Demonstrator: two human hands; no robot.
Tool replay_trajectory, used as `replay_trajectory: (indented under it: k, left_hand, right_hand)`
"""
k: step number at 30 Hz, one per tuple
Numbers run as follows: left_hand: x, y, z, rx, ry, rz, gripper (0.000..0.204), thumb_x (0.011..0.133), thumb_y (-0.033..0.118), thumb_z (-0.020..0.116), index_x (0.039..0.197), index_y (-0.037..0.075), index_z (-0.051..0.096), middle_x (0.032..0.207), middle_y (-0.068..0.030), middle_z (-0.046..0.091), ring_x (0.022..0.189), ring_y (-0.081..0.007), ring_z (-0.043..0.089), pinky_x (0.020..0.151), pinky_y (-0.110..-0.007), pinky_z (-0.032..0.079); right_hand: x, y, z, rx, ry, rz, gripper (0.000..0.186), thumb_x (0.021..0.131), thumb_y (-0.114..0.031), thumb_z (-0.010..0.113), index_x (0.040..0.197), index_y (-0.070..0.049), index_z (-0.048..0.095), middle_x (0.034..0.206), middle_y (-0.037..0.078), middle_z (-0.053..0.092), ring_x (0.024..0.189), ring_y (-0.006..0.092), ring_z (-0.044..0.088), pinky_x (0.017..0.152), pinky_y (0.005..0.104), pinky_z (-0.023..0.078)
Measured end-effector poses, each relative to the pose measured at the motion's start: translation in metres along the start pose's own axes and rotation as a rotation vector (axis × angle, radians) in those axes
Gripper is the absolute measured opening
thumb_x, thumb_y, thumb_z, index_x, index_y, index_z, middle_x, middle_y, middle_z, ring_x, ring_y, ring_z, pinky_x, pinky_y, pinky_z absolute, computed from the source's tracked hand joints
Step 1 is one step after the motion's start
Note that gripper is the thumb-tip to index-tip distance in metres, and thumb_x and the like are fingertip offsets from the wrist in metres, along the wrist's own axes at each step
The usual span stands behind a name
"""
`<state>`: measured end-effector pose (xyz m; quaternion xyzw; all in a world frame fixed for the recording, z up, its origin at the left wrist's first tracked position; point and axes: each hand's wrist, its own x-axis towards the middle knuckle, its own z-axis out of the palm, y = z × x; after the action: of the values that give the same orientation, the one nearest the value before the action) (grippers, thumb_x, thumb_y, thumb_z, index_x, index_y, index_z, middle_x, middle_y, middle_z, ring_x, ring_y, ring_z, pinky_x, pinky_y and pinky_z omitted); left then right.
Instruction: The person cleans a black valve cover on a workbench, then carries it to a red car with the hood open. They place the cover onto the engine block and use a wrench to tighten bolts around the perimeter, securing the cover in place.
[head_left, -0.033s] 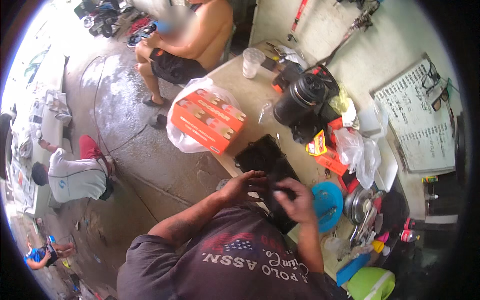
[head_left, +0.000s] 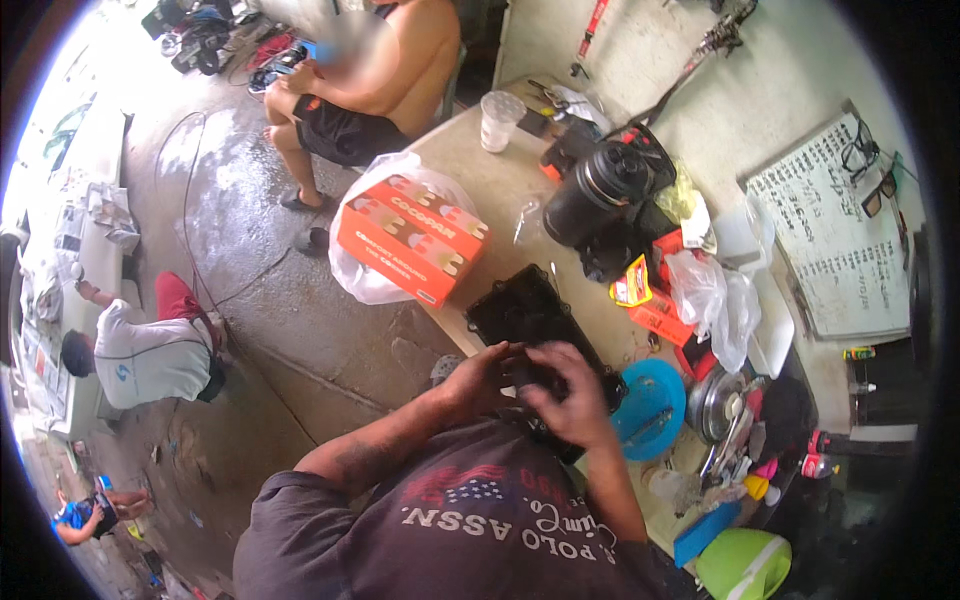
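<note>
Left hand (head_left: 478, 378) and right hand (head_left: 570, 398) both clenched on a small dark part (head_left: 525, 375), held just above the near end of a black ribbed cover (head_left: 525, 312) on the bench (head_left: 480, 185). Seemingly mid-job: part not yet set down or fitted, cover lying loose. Cover's long axis running from 10 to 4 o'clock. At 3 o'clock, a blue round lid (head_left: 648, 408); at 10 o'clock, an orange carton (head_left: 412, 238) in a white bag.
</note>
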<state>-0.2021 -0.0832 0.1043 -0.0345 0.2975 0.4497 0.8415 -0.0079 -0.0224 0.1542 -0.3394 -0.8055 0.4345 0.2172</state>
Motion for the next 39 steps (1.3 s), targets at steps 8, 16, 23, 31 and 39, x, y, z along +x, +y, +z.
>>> replay_trajectory:
  k: [8,16,23,31,39]
  left_hand:
    - [-0.023,0.003,-0.054,0.524,0.064,0.064,0.044,0.1,0.017,0.051,0.142,0.001,0.046,0.117,-0.0124,0.064,0.112,-0.021,0.061,0.094,-0.037,0.049]
    - [0.026,0.043,-0.095,0.778,0.524,0.364,0.053,0.103,0.031,0.052,0.143,-0.003,0.042,0.11,-0.0145,0.066,0.077,-0.0157,0.067,0.061,-0.029,0.055]
    - [0.058,0.044,-0.106,0.798,0.441,0.44,0.049,0.104,0.018,0.047,0.15,0.001,0.036,0.091,-0.0119,0.066,0.072,-0.0199,0.07,0.066,-0.033,0.058]
    - [0.053,0.032,-0.114,0.701,0.377,0.524,0.044,0.104,0.015,0.048,0.143,-0.005,0.044,0.095,-0.0079,0.068,0.077,-0.0135,0.066,0.071,-0.03,0.054]
    - [0.048,0.036,-0.125,0.302,0.457,0.335,0.034,0.101,0.021,0.051,0.125,-0.003,0.058,0.094,-0.0067,0.065,0.077,-0.0138,0.06,0.064,-0.028,0.05]
  right_hand:
    - [0.028,0.036,0.055,-0.213,-0.319,0.072,0.077,0.082,-0.022,0.071,0.147,-0.009,0.031,0.145,0.029,0.04,0.127,0.0461,0.048,0.102,0.0496,0.044]
    - [0.14,0.1,0.021,-0.636,0.276,0.261,0.051,0.091,-0.033,0.065,0.124,0.003,0.049,0.121,0.031,0.055,0.109,0.0479,0.057,0.091,0.0514,0.049]
    - [0.159,0.089,0.103,-0.817,-0.052,0.396,0.056,0.091,-0.036,0.064,0.124,0.007,0.053,0.122,0.026,0.046,0.115,0.0433,0.052,0.095,0.0492,0.049]
    - [0.143,0.061,0.112,-0.743,-0.099,0.395,0.069,0.095,-0.046,0.055,0.137,0.008,0.045,0.124,0.026,0.045,0.112,0.0416,0.051,0.094,0.0484,0.048]
    - [0.101,0.045,0.122,-0.784,-0.198,0.167,0.063,0.093,-0.038,0.058,0.141,0.0,0.046,0.133,0.023,0.045,0.12,0.0389,0.046,0.097,0.0537,0.042]
